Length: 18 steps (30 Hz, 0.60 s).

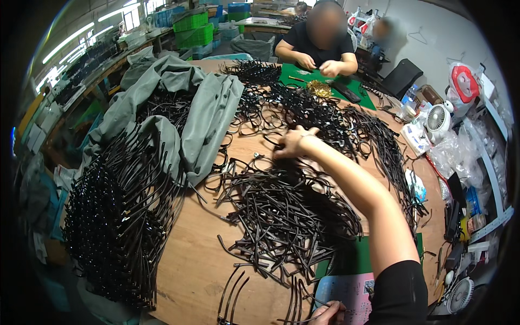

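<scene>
My right hand (295,143) stretches across the table to the black eyeglass frames (309,108) heaped beyond the temple pile. Its fingers are bent around the edge of one black eyeglass frame (272,140); part of the grip is hidden. Low in the view, cut off by the lower edge, my left hand (329,313) pinches a thin black temple arm (310,298). Loose black temples (276,216) form a big tangled pile between my hands. Left of my left hand, a few assembled pieces with upright temples (233,292) stand on the wooden table (189,260).
Stacked black glasses (108,233) fill the table's left side, partly under a grey-green cloth (211,119). Across the table, a person (319,43) works over a green mat (357,95) with gold-coloured small parts (319,89). White fans (437,118) and plastic bags line the right side.
</scene>
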Each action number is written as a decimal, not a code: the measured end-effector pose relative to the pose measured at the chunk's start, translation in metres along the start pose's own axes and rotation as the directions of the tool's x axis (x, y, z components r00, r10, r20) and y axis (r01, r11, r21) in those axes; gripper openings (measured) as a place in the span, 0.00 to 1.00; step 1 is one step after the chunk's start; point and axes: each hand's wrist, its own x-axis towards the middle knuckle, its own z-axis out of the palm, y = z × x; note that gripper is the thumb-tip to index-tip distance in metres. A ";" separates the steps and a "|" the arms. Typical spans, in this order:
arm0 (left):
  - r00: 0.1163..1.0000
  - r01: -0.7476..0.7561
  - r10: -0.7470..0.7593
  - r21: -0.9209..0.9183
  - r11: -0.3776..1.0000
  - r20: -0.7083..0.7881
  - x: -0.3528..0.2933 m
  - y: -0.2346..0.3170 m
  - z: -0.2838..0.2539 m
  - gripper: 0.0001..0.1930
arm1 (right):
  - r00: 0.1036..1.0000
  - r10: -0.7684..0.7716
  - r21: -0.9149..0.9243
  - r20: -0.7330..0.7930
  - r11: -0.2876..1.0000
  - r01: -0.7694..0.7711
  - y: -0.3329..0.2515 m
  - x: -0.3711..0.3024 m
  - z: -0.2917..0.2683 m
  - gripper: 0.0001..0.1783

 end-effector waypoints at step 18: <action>0.997 -0.008 -0.008 -0.208 0.978 -0.076 -0.019 0.018 0.026 0.14 | 0.898 -0.440 0.147 0.004 0.888 0.435 0.012 -0.067 -0.051 0.30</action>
